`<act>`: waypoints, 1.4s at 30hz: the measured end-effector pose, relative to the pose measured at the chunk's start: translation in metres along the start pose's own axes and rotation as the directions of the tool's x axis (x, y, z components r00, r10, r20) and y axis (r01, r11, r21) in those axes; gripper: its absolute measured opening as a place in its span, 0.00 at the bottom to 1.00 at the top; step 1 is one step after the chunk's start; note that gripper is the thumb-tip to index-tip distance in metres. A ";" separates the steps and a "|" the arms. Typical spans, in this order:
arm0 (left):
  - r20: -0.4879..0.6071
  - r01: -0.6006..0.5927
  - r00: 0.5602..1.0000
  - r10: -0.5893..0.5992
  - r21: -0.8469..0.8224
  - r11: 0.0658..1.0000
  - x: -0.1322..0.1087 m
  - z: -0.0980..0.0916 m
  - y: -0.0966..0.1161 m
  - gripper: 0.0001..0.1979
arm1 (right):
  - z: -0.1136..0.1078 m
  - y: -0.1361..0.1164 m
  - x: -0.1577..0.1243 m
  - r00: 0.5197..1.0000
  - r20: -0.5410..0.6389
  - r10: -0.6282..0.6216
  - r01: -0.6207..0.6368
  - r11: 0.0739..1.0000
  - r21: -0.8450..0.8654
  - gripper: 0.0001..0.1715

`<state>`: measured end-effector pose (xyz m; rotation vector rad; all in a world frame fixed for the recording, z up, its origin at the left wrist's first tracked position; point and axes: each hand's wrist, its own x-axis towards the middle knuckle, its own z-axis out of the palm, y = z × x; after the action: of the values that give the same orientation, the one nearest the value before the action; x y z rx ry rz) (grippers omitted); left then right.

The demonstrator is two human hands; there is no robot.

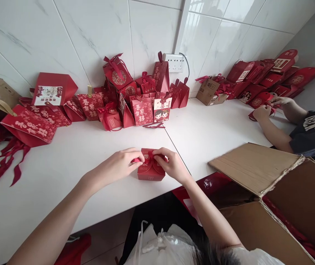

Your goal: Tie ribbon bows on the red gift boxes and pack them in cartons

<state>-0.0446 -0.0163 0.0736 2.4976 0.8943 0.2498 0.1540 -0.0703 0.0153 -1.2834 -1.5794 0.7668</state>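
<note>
A small red gift box [151, 173] with gold print stands near the front edge of the white table, a red ribbon [150, 157] over its top. My left hand [128, 162] is at the box's upper left, fingers pinched on one part of the ribbon. On the other side my right hand [171, 163] pinches the ribbon at the top, thumb and forefinger close together. The fingers partly cover the ribbon, so the shape of its knot or bow is hard to make out.
Several finished-looking red boxes [143, 110] line the wall. Loose red ribbons [16, 162] hang at left. An open cardboard carton [254, 165] stands at right. Beyond it, a co-worker's hands [268, 108] handle a red box beside a pile of red boxes [273, 79].
</note>
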 end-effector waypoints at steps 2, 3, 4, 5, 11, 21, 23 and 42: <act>-0.051 -0.107 0.993 0.111 0.073 0.992 0.005 0.000 0.001 0.11 | 0.001 0.000 0.001 0.998 -0.038 0.048 -0.046 0.998 0.043 0.09; -0.074 -0.157 0.983 0.165 0.112 0.981 0.007 -0.001 0.001 0.12 | 0.002 -0.001 0.001 0.996 -0.050 0.068 -0.065 0.996 0.062 0.11; -0.088 -0.202 0.972 0.216 0.146 0.968 0.010 -0.002 0.002 0.13 | 0.002 -0.001 0.001 0.995 -0.048 0.084 -0.080 0.994 0.077 0.13; -0.092 -0.242 0.961 0.260 0.171 0.955 0.013 -0.003 0.002 0.13 | 0.002 -0.002 0.002 0.995 -0.037 0.097 -0.093 0.992 0.088 0.13; -0.066 -0.367 0.924 0.376 0.115 0.923 0.033 -0.006 0.007 0.11 | 0.002 -0.005 0.004 0.994 0.011 0.112 -0.112 0.994 -0.002 0.05; -0.091 -0.122 0.991 0.096 -0.341 0.932 0.058 0.009 -0.022 0.05 | 0.009 0.002 0.004 0.993 0.017 0.118 -0.119 0.984 0.134 0.05; -0.079 -0.070 0.996 0.040 -0.430 0.900 0.062 0.016 -0.031 0.09 | 0.010 0.004 0.003 0.988 0.007 0.153 -0.152 0.972 0.181 0.09; -0.177 -0.084 0.981 0.079 -0.017 0.996 0.021 0.041 -0.014 0.09 | 0.007 0.003 -0.002 0.986 -0.125 0.115 -0.095 0.983 0.155 0.07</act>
<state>-0.0229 -0.0083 0.0310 2.5220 0.8523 0.5132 0.1492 -0.0706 0.0095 -1.2891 -1.3313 0.8313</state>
